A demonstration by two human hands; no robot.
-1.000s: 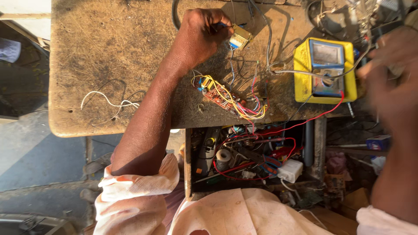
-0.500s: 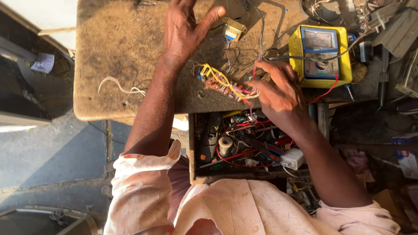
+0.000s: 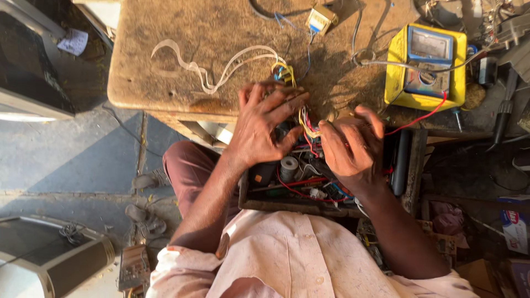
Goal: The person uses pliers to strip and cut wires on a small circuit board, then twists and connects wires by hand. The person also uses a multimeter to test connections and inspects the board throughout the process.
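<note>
2 hands now work together at the near edge of the counter, where 1 second ago only the left hand was on the work, stretched far up the top, and the right sat blurred off to the side. Half a second ago the right hand had come in to the wire bundle; since then the left has drawn back to meet it. The left hand lies spread over the tangle of yellow, red and blue wires, fingers curled down onto it. The right hand is closed, pinching some of the yellow and red strands between thumb and fingertips. The bundle has shifted with them: it now hangs at the counter's front lip, just above the open drawer of parts, no longer out on the top. Judging from that, the wiring is now being handled with both hands. A yellow meter lies well apart to the right, its red lead running toward the hands. White loose wire and a small transformer lie untouched.
</note>
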